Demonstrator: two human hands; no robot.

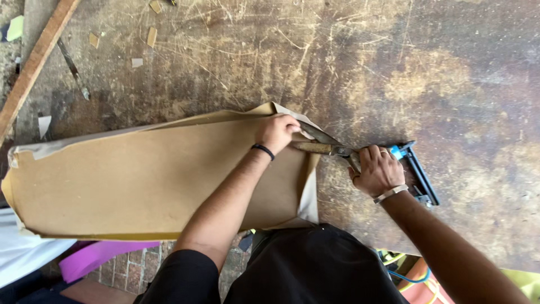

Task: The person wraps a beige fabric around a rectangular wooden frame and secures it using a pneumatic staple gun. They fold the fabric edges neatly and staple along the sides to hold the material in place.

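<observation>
A large sheet of brown paper [140,180] lies folded on a scratched, stained worktable [427,73]. My left hand [277,132] presses down on the paper's upper right corner, fingers bent over the edge. My right hand [378,170] grips the handles of a big pair of old metal scissors [323,147], whose blades point left into the paper's edge just below my left fingers. I wear a black band on the left wrist and a silver bracelet on the right.
A blue and black staple gun [417,171] lies just right of my right hand. A wooden strip [34,65], a thin metal tool [72,68] and several paper scraps [151,36] sit at the upper left. Pink material [95,256] shows below the table edge.
</observation>
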